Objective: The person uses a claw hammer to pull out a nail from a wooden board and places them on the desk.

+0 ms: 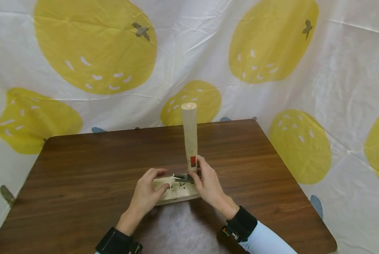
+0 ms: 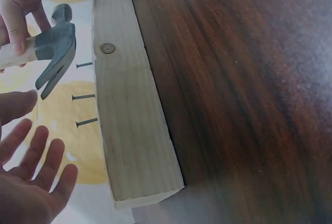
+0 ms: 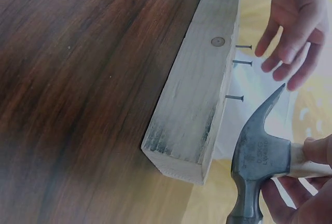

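Observation:
My right hand (image 1: 209, 183) pinches a claw hammer (image 1: 190, 137) low on its pale wooden handle, right by the metal head. The handle points up, and the claw (image 3: 272, 111) faces left, above a wooden block (image 1: 176, 191). Three nails (image 3: 234, 98) stick partway out of the block's top face. To the left of the claw is my left hand (image 1: 148, 187), thumb and fingers spread apart with nothing between them. In the left wrist view its thumb (image 2: 18, 106) comes close to the claw tips.
The block lies on a dark brown wooden table (image 1: 91, 183), which has a shiny patch in front. Behind and to the right hangs a white curtain (image 1: 189, 53) with yellow fruit prints. Each wrist wears a black band (image 1: 243, 222).

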Tool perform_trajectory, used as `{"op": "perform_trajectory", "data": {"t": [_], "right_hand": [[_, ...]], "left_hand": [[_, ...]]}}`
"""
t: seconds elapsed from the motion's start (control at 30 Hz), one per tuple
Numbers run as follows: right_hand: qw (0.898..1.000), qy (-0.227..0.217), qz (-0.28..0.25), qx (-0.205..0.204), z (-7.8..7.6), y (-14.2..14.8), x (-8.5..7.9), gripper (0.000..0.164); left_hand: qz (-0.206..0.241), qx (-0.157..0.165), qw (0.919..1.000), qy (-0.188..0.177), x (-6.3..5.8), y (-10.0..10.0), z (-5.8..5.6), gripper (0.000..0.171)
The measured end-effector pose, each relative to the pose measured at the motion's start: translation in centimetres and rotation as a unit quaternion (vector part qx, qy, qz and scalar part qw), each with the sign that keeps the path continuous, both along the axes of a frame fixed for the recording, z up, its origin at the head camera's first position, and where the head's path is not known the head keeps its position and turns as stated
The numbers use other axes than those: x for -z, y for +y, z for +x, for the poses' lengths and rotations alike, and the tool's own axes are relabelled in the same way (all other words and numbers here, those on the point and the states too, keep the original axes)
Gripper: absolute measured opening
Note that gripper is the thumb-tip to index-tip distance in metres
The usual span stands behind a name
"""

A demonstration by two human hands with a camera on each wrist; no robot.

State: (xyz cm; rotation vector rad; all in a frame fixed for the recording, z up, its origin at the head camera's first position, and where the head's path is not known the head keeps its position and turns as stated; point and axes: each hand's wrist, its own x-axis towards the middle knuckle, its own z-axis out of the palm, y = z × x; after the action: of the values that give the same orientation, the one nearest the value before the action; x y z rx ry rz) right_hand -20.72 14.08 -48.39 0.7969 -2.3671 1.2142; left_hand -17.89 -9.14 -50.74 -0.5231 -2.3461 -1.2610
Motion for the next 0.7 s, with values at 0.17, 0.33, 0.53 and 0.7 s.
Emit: {"op": "perform_trajectory", "data": {"t": [0.17,0.33,0.53,0.7], "right_hand": [[1.000,0.019,0.016,0.016,-0.1,0.3,0.0,0.047],[0.999,0.019,0.021,0.026,-0.1,0.7,0.1,0.049],[0.999,0.000,0.023,0.033,0.3,1.4,0.5,0.049],[0.999,0.009,0.033,0.034,0.5,1.8,0.8,0.049]], "left_hand": [[-0.017,-0.004,0.9994,-0.030,0.3,-0.1,0.1,0.048],[-0.035,-0.008,0.9986,-0.039,0.6,-0.3,0.1,0.050],[-0.075,-0.004,0.9952,-0.063,0.7,-0.6,0.1,0.055],[-0.109,-0.003,0.9907,-0.080,0.7,-0.9,0.0,0.057]]}}
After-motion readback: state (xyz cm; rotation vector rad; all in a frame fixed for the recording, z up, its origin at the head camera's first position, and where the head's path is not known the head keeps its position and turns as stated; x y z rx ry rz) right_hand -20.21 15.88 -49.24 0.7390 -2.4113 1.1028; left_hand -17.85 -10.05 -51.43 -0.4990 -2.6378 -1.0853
